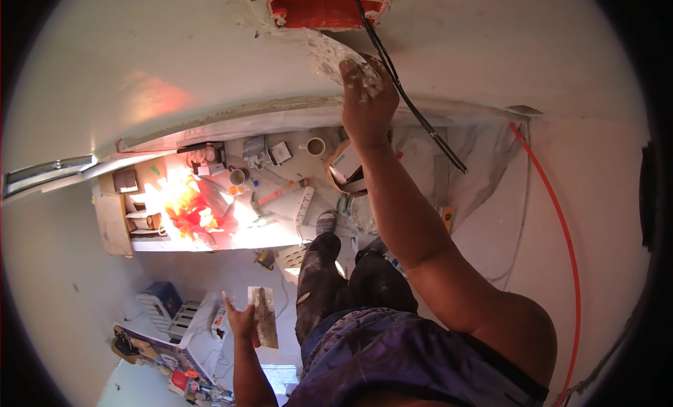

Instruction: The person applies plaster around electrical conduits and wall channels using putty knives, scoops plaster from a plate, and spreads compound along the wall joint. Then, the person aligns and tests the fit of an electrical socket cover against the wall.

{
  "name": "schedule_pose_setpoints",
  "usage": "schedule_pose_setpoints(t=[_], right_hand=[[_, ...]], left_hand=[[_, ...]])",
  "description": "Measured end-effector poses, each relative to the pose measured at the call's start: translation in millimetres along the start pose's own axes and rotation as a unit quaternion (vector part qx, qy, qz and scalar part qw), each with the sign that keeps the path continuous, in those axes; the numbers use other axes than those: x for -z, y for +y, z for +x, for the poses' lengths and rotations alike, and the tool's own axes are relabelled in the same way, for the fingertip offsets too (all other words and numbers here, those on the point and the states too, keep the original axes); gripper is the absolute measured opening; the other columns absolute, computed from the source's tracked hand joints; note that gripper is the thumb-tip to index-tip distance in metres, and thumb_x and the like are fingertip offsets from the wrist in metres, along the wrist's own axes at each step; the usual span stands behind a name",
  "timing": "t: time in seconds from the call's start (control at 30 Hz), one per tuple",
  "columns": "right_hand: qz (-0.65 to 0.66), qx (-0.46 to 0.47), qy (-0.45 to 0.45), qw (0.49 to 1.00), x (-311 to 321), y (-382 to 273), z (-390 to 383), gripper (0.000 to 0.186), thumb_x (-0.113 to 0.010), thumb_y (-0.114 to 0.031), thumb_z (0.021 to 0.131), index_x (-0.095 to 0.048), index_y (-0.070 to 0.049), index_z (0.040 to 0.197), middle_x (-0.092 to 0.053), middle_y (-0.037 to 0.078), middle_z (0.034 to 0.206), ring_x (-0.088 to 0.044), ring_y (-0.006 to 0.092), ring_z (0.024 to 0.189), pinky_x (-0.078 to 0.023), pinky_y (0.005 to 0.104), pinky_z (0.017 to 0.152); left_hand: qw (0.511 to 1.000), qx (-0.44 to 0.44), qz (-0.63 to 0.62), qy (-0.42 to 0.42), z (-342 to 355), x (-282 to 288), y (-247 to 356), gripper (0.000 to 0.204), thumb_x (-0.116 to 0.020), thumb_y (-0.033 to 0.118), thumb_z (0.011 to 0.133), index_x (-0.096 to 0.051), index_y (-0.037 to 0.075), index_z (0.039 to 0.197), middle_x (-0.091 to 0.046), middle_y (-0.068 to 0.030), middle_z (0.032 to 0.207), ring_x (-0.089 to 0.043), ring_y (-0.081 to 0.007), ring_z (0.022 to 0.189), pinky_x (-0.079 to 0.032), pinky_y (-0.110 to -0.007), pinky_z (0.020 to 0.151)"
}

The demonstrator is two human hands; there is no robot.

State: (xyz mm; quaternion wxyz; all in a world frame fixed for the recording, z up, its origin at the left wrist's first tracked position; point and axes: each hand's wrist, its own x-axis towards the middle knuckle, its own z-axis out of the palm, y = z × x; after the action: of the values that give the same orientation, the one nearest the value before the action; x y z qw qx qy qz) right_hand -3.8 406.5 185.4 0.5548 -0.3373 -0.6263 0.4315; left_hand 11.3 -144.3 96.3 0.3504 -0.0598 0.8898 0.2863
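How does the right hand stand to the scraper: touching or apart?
Touching: the head view shows the right hand gripping the scraper, fingers against its near end.

Thin plaster-smeared blade [328, 53], slanted, just below red recessed box [326, 13]; rectangular plate [264, 312], streaked, low at left.

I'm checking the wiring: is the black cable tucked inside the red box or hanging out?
Hanging out: the black cable leaves the red box, passes beside the right hand and ends loose.
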Motion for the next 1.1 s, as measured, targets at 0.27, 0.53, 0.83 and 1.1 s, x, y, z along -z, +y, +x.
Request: schedule_pose_setpoints(t=[0.27, 0.53, 0.83, 1.1], right_hand=[[-0.06, 0.002, -0.154, 0.986, 11.5, -15.2, -5.7, 0.023, -0.067, -0.02, 0.088, -0.067, 0.0, 0.1, -0.07, 0.013, 0.086, -0.068, 0.0205, 0.076, -0.053, 0.0298, 0.071], [-0.051, -0.022, -0.129, 0.99, -6.9, -5.2, 3.1, 0.026, -0.066, -0.021, 0.089, -0.064, 0.002, 0.103, -0.069, 0.009, 0.085, -0.065, 0.0156, 0.077, -0.052, 0.0281, 0.071], [0.013, 0.007, -0.043, 0.999, -0.6, 17.4, -1.5, 0.025, -0.069, -0.012, 0.087, -0.062, 0.005, 0.104, -0.069, 0.013, 0.088, -0.067, 0.0181, 0.081, -0.053, 0.0296, 0.075], [0.051, -0.009, -0.024, 0.998, 10.8, 17.4, 2.0, 0.024, -0.068, -0.012, 0.088, -0.061, 0.005, 0.104, -0.068, 0.012, 0.088, -0.065, 0.0162, 0.084, -0.053, 0.0289, 0.078]], left_hand=[[0.998, 0.047, -0.039, -0.018, 0.1, -8.9, -7.0, 0.092, -0.069, 0.009, 0.072, -0.019, 0.005, 0.15, -0.046, -0.0259, 0.133, -0.064, -0.0301, 0.092, -0.057, -0.036, 0.068], [0.999, -0.005, 0.038, -0.004, 15.4, -9.5, -68.0, 0.093, -0.069, 0.008, 0.071, -0.018, 0.004, 0.149, -0.049, -0.0254, 0.127, -0.051, -0.0301, 0.104, -0.043, -0.035, 0.083], [0.999, 0.034, 0.02, -0.004, -4.8, -0.3, -21.8, 0.091, -0.069, 0.009, 0.074, -0.017, 0.008, 0.15, -0.051, -0.0248, 0.127, -0.063, -0.0282, 0.087, -0.057, -0.036, 0.06], [0.999, -0.011, 0.031, 0.005, -8.3, -0.4, 6.5, 0.095, -0.067, 0.006, 0.073, -0.013, 0.008, 0.151, -0.045, -0.0276, 0.137, -0.063, -0.0283, 0.095, -0.056, -0.033, 0.068]])
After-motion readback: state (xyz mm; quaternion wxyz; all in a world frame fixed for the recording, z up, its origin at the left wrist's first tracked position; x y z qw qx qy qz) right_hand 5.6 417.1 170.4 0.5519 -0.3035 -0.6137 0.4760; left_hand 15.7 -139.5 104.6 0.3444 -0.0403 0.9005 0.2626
